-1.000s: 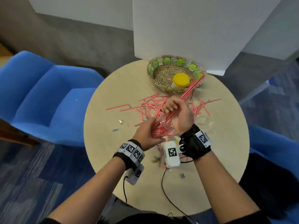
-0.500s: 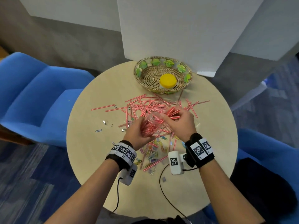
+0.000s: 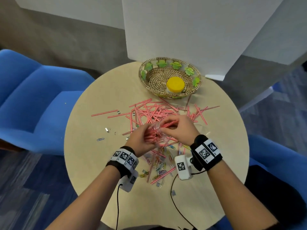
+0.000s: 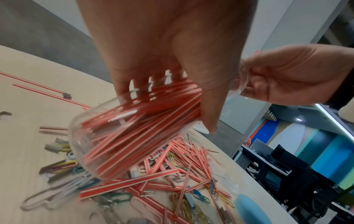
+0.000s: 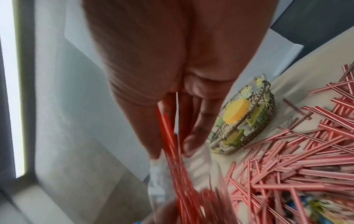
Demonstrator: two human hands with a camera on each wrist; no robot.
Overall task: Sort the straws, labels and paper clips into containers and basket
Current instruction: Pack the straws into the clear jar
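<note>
My left hand point(image 3: 140, 140) grips a clear plastic jar point(image 4: 114, 136) tilted on its side over the table, packed with red-and-white striped straws point(image 4: 134, 124). My right hand point(image 3: 178, 130) pinches a bunch of straws point(image 5: 168, 136) at the jar's mouth; their far ends are hidden inside the jar. More straws point(image 3: 154, 112) lie scattered across the middle of the round table point(image 3: 93, 146). Coloured paper clips point(image 3: 160, 166) and small labels lie under and in front of my hands.
A woven basket point(image 3: 156, 80) with green leaf trim stands at the table's far edge and holds a yellow-lidded container point(image 3: 175, 85). Blue chairs point(image 3: 29, 97) flank the table on both sides. A white panel point(image 3: 182, 30) rises behind the basket. A few clips point(image 3: 100, 139) lie at the left.
My right hand has come down from a raised position and now pushes its straws into the jar's mouth. The left hand keeps holding the jar. The head view has shifted.
</note>
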